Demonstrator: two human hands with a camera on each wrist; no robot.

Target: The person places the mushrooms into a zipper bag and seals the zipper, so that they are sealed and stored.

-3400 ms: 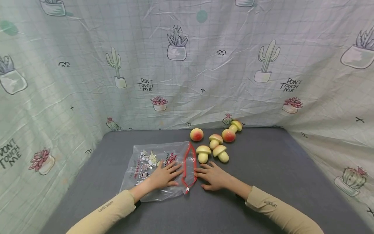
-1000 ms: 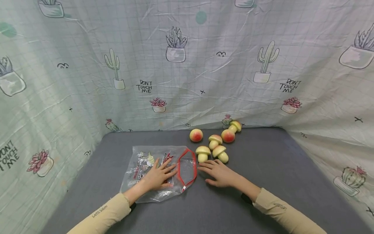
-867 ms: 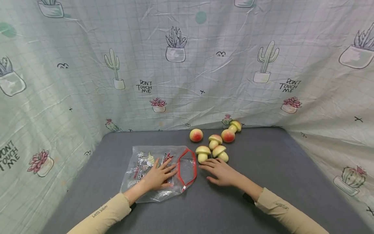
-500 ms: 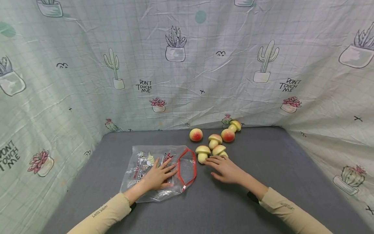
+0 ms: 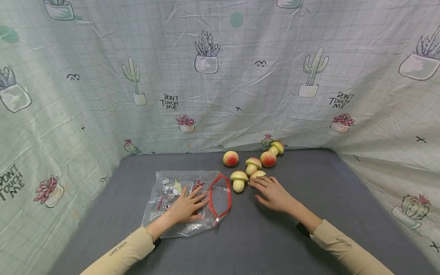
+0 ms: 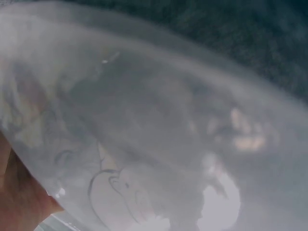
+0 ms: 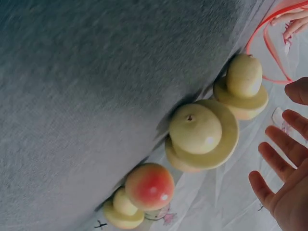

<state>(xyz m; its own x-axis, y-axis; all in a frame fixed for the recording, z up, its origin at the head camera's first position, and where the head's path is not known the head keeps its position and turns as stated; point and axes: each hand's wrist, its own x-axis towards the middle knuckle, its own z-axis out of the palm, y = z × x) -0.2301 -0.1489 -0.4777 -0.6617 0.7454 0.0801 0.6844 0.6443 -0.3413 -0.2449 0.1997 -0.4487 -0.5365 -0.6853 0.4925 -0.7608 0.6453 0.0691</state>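
Observation:
A clear plastic bag (image 5: 220, 194) with a red zip edge and printed cartoon figures lies on the dark table, its mouth spread toward the right. My left hand (image 5: 183, 209) rests flat on it with fingers spread; the plastic fills the left wrist view. My right hand (image 5: 274, 195) is over a yellow toy mushroom (image 5: 258, 173), covering its stem in the head view. In the right wrist view the fingers (image 7: 276, 161) are extended and apart from that mushroom. Another mushroom (image 5: 238, 181) stands between the bag and the right hand, stem toward me.
Farther back are a mushroom (image 5: 253, 163) with a reddish cap, a red-topped one (image 5: 268, 159), another at the far edge (image 5: 277, 147) and a red-and-yellow cap (image 5: 230, 158). A printed cloth curtain (image 5: 237, 84) borders the table behind and at both sides.
The right hand has left the bag's red edge and moved right and farther back, over a mushroom. The bag's mouth has widened. The left hand shifted slightly left, then stayed still.

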